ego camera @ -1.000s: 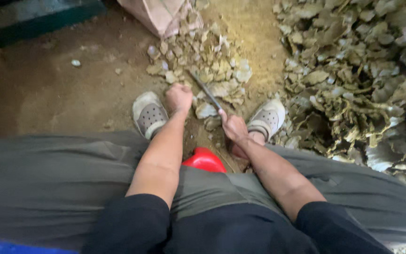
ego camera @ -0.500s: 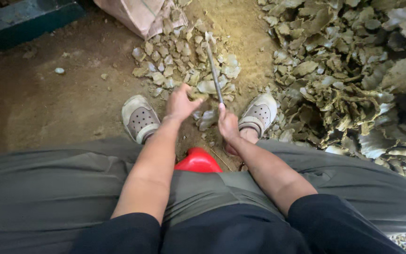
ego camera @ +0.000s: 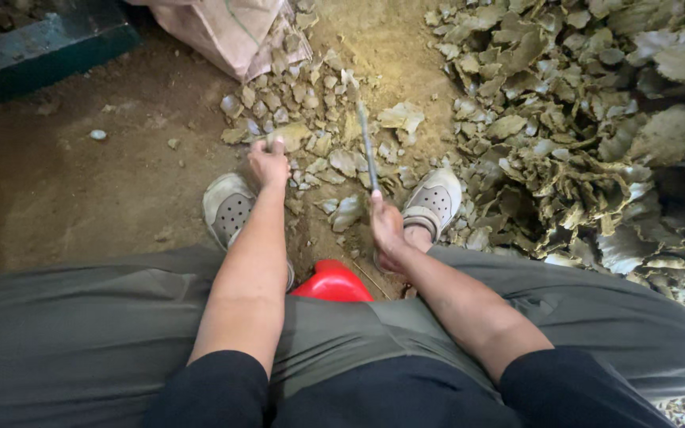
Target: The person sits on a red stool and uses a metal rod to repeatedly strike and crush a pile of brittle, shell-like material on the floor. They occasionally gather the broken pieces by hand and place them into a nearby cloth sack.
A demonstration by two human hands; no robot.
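Your left hand (ego camera: 269, 165) clamps a shell (ego camera: 291, 136) at 11 o'clock, steadying it; your right hand (ego camera: 386, 231) grips a rod (ego camera: 367, 145), pointing toward 12.

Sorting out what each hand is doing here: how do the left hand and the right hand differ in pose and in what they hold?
The left hand reaches farther forward, onto a muddy shell in the small pile; the right hand sits closer in, beside the right shoe. The left hand grips a lumpy shell, the right hand a thin metal rod pointing away. Both are bare and closed in a grip.
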